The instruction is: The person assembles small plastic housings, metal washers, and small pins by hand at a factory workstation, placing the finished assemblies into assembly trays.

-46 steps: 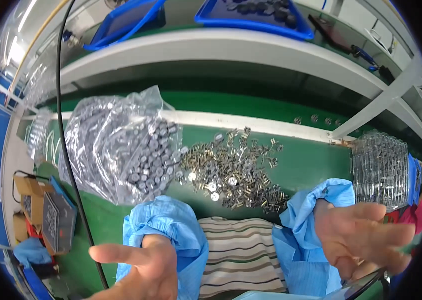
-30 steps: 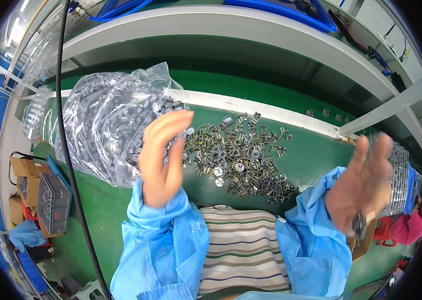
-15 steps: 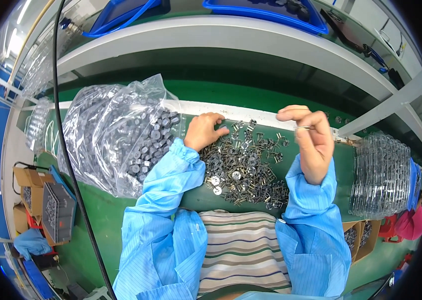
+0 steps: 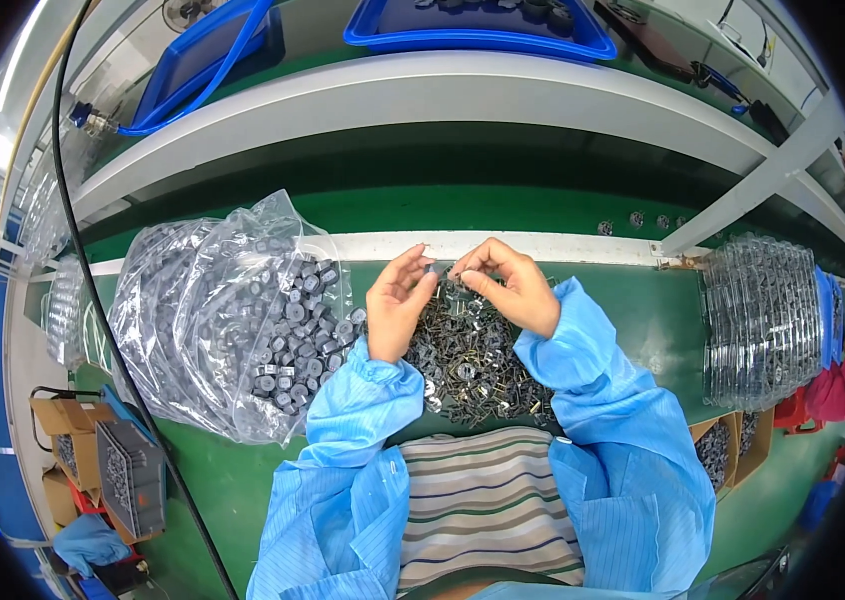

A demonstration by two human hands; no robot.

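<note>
We look down on a broad green tabletop (image 4: 643, 350) with a bulging clear plastic bag (image 4: 183, 320) lying on its left part. Two light-blue striped cloth sleeves (image 4: 633, 430) reach in over it, the left one just beside that bag; a snag there could, we judge, drag the film and spill what it holds. To the right, well apart from the hands, stands a stack of clear plastic trays (image 4: 763, 325). Between bag and stack spreads a heap of small dark and brassy pronged metal parts (image 4: 473, 370), and the right cuff hangs near enough that a careless sweep might hook prongs and scatter them. At the heap's far side, the bare left hand (image 4: 400, 305) pinches with thumb and fingertips, while the bare right hand (image 4: 518, 290) curls thumb toward forefinger (whether anything sits between them, we cannot tell). Squat grey cylinders (image 4: 298, 370) crowd the bag's right side. Last, what looks like a small grey piece (image 4: 431, 268) sits in the left pinch; should that grip loosen, it could drop among similarly coloured parts and be hard to find.
</note>
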